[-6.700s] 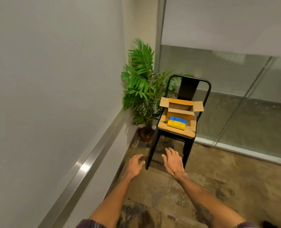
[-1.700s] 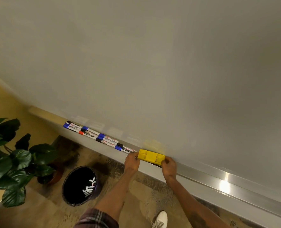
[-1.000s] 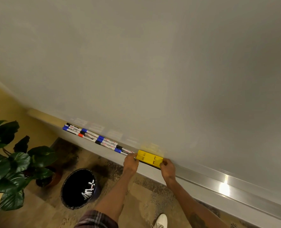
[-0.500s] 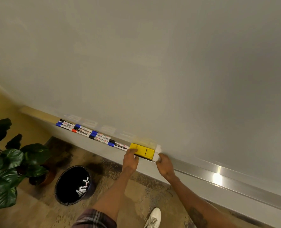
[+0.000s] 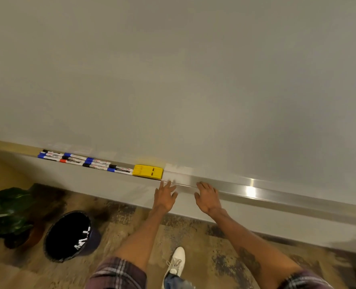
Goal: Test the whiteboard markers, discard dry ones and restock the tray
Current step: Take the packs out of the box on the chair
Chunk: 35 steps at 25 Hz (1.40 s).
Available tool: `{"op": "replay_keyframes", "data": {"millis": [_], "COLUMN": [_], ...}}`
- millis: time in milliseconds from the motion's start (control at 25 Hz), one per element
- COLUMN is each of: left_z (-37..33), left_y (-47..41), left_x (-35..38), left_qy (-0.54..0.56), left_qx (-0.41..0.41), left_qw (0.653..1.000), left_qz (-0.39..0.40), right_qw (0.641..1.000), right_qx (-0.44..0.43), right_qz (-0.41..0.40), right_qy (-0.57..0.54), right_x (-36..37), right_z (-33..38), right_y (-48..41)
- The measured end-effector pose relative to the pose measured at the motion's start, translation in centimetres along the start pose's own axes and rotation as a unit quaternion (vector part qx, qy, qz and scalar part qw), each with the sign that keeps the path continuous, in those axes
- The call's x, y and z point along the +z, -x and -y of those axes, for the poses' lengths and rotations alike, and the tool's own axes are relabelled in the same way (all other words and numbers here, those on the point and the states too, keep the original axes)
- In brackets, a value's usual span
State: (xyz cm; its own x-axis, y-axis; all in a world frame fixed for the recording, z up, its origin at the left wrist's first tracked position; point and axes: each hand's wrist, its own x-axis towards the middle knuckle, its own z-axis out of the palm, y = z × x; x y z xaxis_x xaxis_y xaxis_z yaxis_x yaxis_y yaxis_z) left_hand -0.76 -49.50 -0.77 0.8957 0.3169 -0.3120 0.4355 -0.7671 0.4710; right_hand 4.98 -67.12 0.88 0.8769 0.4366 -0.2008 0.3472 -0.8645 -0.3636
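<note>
floor holds a bin [image 5: 68, 236] (markers [image 5: 82, 238] inside), tray [image 5: 256, 189] stocked.

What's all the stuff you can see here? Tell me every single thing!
whiteboard: one, pale grey-white, fills the wall
tray: one, silver metal, along the whiteboard's bottom edge
markers: several, too tightly packed to count, with blue, black and red caps, in rows on the tray's left part
eraser: one, yellow, on the tray just right of the markers
bin: one, black, on the floor at lower left
markers in the bin: a few, white
plant: one, dark green, potted, far left
shoe: one, white, bottom middle
sleeves: two, plaid, bottom edge
left hand: open, empty, below the tray
right hand: open, empty, beside it
</note>
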Motion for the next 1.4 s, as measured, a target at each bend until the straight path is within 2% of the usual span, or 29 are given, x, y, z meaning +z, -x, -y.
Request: {"op": "replay_keyframes", "data": {"millis": [240, 680, 1040, 1320, 1400], "left_z": [-7.7, -23.6, -41.4, -54.7, -57.7], "left_y": [5.8, 11.2, 17.8, 25.9, 28.2], "left_x": [4.4, 12.7, 26.4, 38.0, 41.2], "left_qy": [0.017, 0.018, -0.039, -0.07, -0.076], "left_qx": [0.021, 0.198, 0.295, 0.367, 0.381], "left_qw": [0.998, 0.969, 0.927, 0.879, 0.867], "left_qz": [0.059, 0.148, 0.23, 0.298, 0.311], "right_qw": [0.997, 0.959, 0.905, 0.841, 0.807], "right_qx": [0.072, 0.245, 0.378, 0.48, 0.515], "right_qz": [-0.025, -0.117, -0.172, -0.195, -0.213], "right_qy": [-0.019, -0.076, -0.092, -0.158, -0.195], "right_x": [-1.9, -7.7, -11.7, -12.2, -11.9], "right_z": [-6.2, -19.9, -37.0, -51.0, -54.2], "right_y": [8.9, 22.5, 36.4, 47.6, 50.6]}}
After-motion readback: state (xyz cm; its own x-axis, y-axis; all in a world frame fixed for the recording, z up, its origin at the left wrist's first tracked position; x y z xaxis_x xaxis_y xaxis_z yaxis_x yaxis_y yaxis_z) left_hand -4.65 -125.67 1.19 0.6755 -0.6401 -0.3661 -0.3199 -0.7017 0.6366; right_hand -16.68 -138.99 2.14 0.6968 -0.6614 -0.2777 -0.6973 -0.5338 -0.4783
